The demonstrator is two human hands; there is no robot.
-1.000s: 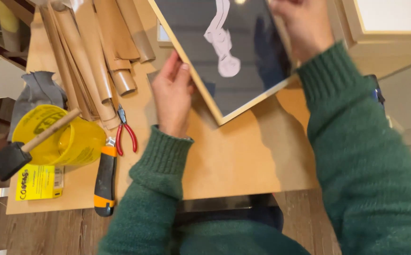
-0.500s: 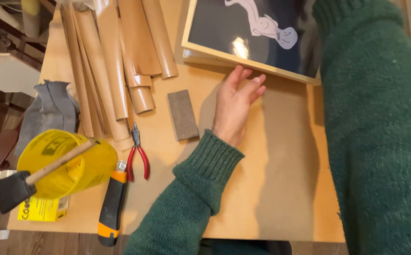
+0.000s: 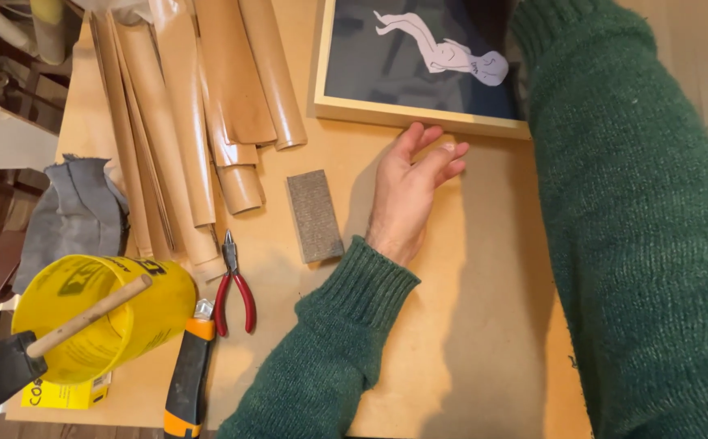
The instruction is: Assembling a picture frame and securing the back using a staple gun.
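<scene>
On the desk (image 3: 468, 325), the left hand (image 3: 409, 191) lies flat, fingers (image 3: 443, 156) spread and holding nothing, their tips touching the near edge of a wooden picture frame (image 3: 419, 114) with a dark panel and pale figure. Just left of the fingers sits a grey sanding block (image 3: 314, 215); the frame looks set down, block untouched. Only the right green sleeve (image 3: 638, 228) shows, so its fingers cannot be seen.

You are in a craft workshop, likely for framing. Your fibreboard worktop (image 3: 484, 325) carries rolled brown paper (image 3: 208, 106), a grey sanding block (image 3: 314, 215), red-handled pliers (image 3: 234, 284), an orange-and-black utility knife (image 3: 187, 374), a yellow tub (image 3: 94, 313) with a foam brush (image 3: 21, 354), a grey rag (image 3: 73, 211) and a wood-framed picture (image 3: 419, 69).
</scene>
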